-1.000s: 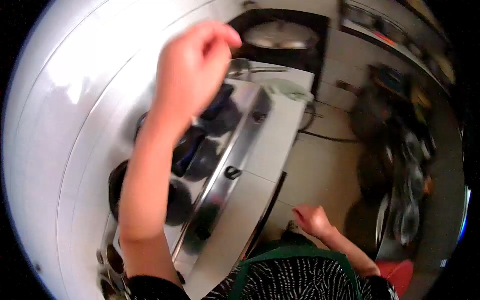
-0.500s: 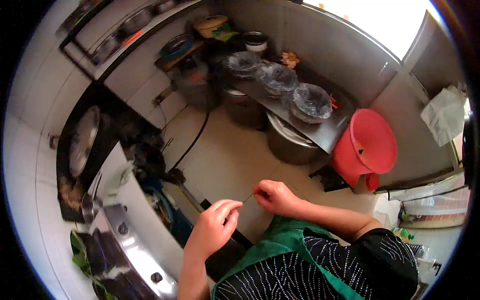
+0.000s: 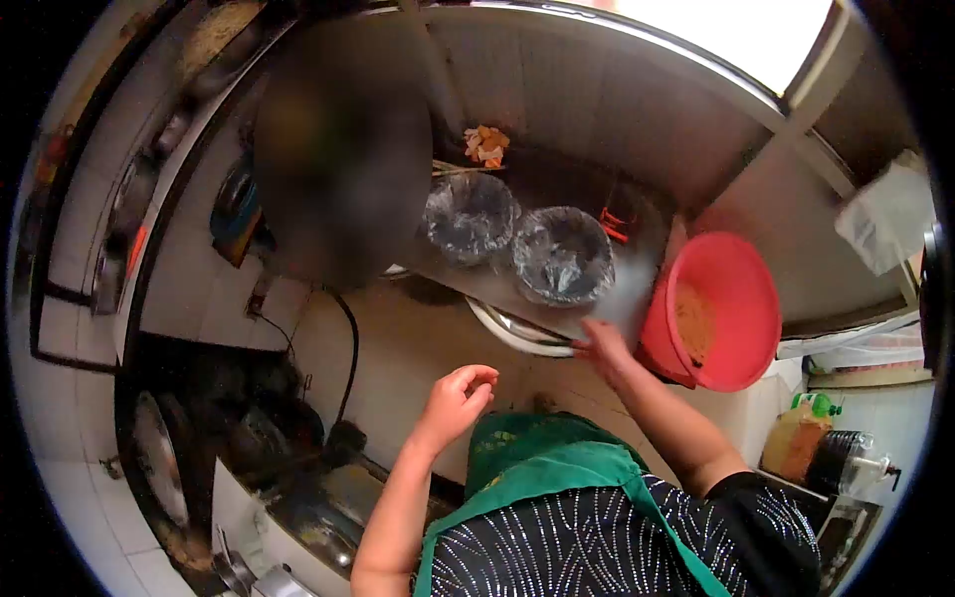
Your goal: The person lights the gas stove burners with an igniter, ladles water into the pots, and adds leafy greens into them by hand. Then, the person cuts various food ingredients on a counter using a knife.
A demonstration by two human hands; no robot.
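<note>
My left hand hangs in front of the green apron with its fingers loosely curled, and what lies between them, if anything, is hidden. My right hand reaches to the front edge of the dark board, its fingers blurred near the pot rim below. On the board stand two bowls covered in clear plastic, one on the right and one beside it. A large blurred dark shape hides the board's left end.
A pink bucket stands right of the board. The metal pot sits under the board's front edge. Crumpled orange-white scraps lie behind the bowls. A round pan leans at the left, and bottles stand at the lower right.
My right hand has moved forward and right to the board's edge. My left hand has risen a little. The view has shifted, and a dark blurred shape now covers the upper left.
</note>
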